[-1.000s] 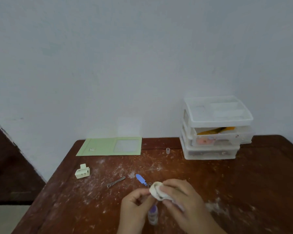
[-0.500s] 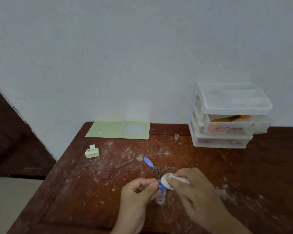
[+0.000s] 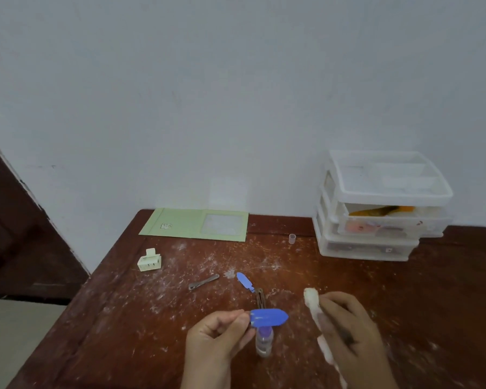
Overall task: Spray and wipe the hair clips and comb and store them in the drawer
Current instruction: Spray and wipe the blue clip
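I see my left hand (image 3: 218, 336) low in the middle of the view, its fingers (image 3: 237, 318) pinching one end of a blue hair clip (image 3: 269, 317) so that the clip sticks out to the right, held above the surface (image 3: 404, 290). Just beneath the clip stands a small spray bottle (image 3: 263, 341) with a purple top, upright on the wood. My right hand (image 3: 345, 332) is a little apart to the right, its fingers curled round a white cloth (image 3: 312, 300) that pokes out above the thumb and trails down below the palm; cloth and clip are not touching. Beyond the held clip lie a brown clip (image 3: 260, 297), a second blue clip (image 3: 245, 281) just beside it, and a grey metal clip (image 3: 203, 282) farther left. A cream claw clip (image 3: 149, 261) sits near the left edge, and a green card (image 3: 194, 225) lies at the back against the wall. At the back right stands a clear drawer unit (image 3: 376, 209), with a small clear cap (image 3: 292, 238) on the wood to its left.
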Motion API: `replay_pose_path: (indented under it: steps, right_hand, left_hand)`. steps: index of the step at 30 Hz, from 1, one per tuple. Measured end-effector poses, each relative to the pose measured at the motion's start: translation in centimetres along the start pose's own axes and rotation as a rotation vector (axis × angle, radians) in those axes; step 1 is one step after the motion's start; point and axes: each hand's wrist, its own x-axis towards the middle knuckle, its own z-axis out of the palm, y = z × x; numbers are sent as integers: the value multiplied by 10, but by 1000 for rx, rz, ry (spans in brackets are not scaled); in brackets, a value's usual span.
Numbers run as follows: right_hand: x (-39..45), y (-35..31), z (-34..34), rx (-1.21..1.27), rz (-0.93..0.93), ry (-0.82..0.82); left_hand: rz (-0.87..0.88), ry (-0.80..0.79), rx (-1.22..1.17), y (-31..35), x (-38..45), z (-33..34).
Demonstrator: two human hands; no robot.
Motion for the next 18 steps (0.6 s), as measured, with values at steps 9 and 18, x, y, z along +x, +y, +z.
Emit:
replay_pose_path:
  steps: [9,18]
  right_hand:
    - [16,-26,20,-154,-166,-217]
    - [27,-39,10,90,100,-482]
  left_hand:
    - [125,-147,286,-10,-4,0]
    - [165,-360,339,4,-14,-5]
